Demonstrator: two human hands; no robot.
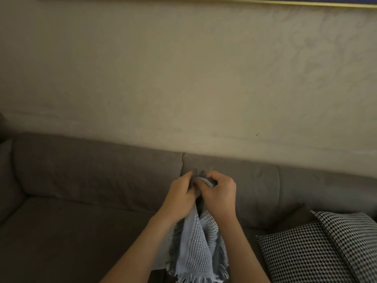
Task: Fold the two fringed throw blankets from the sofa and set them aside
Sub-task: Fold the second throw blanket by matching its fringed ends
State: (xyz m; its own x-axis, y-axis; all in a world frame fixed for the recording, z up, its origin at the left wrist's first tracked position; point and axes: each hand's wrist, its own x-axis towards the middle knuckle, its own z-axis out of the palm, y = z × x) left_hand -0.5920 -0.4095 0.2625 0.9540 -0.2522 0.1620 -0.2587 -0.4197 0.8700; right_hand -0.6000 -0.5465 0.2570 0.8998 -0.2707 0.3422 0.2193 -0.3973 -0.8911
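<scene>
A pale blue-grey waffle-weave throw blanket hangs in folds below my hands, its fringe dangling at the bottom of the view. Both hands are held together above the grey sofa. My left hand and my right hand each pinch the blanket's top edge, knuckles nearly touching, with a few fringe tufts sticking up between them. More pale cloth shows behind the hanging blanket near my left forearm; I cannot tell whether it is the second blanket.
Two black-and-white houndstooth cushions lean at the sofa's right end. The sofa's back cushions run along a beige wall. A gold-edged frame crosses the top of the view.
</scene>
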